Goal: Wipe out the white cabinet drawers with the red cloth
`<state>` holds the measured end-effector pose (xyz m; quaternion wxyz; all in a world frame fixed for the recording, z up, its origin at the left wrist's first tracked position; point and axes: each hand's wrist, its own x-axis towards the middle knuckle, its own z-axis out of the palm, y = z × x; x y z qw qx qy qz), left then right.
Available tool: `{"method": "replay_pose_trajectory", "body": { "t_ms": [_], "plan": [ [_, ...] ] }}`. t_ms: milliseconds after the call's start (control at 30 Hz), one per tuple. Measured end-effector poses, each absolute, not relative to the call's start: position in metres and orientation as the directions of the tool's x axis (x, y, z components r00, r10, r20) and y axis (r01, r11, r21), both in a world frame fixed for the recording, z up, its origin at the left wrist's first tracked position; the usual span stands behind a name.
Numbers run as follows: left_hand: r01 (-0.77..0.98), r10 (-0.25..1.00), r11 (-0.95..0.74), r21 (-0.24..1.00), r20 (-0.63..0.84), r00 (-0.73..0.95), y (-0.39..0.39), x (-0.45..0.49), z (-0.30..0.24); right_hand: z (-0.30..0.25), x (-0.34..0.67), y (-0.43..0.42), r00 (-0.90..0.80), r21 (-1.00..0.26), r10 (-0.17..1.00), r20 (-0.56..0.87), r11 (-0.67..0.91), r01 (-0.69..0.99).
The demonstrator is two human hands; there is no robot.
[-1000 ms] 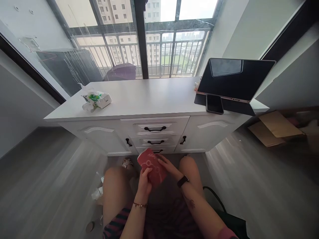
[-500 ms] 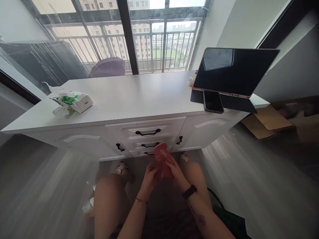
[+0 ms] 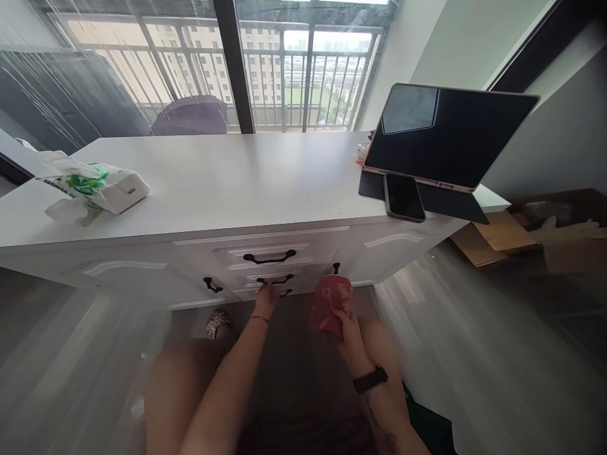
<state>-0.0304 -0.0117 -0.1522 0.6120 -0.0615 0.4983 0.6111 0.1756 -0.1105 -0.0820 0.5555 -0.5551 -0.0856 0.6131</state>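
A white bench by a window, with a tissue pack at its left and a dark screen at its right.
The bench (image 3: 213, 183) carries a white soft tissue pack (image 3: 124, 191) with green print, crumpled at its left end. At right, a blank tablet-like screen (image 3: 455, 142) leans back above a flat black flap (image 3: 455, 207); a black phone (image 3: 404, 198) lies partly over the flap, near the front edge. A small ornament (image 3: 362, 150) peeks out beside the screen. Behind the glass are a purple rounded object (image 3: 190, 117), a railing (image 3: 342, 85) and pale buildings (image 3: 203, 63). An opened cardboard box (image 3: 507, 232) and a dark green bag (image 3: 431, 420) sit on the grey floor (image 3: 474, 335).
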Motion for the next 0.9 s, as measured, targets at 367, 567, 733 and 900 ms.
{"method": "replay_pose_trajectory", "body": {
  "t_ms": [367,567,733,900],
  "plan": [
    [-0.718,0.586,0.263,0.645,-0.698,-0.412,-0.085,-0.007,-0.148,-0.083,0.19,-0.111,0.216,-0.756,0.827,-0.519,-0.326,-0.568],
    [-0.695,0.534,0.252,0.673,-0.696,-0.48,-0.136,0.009,-0.149,-0.076,0.215,-0.109,0.097,-0.744,0.857,-0.507,-0.378,-0.551],
    [-0.695,0.556,0.263,0.669,-0.694,-0.458,-0.17,0.009,-0.151,-0.053,0.206,-0.075,-0.131,-0.759,0.826,-0.548,-0.557,-0.338],
    [-0.722,0.597,0.258,0.642,-0.693,-0.403,-0.194,0.01,-0.158,-0.062,0.168,-0.026,-0.282,-0.922,0.909,-0.308,-0.211,0.324]
  ]
}}
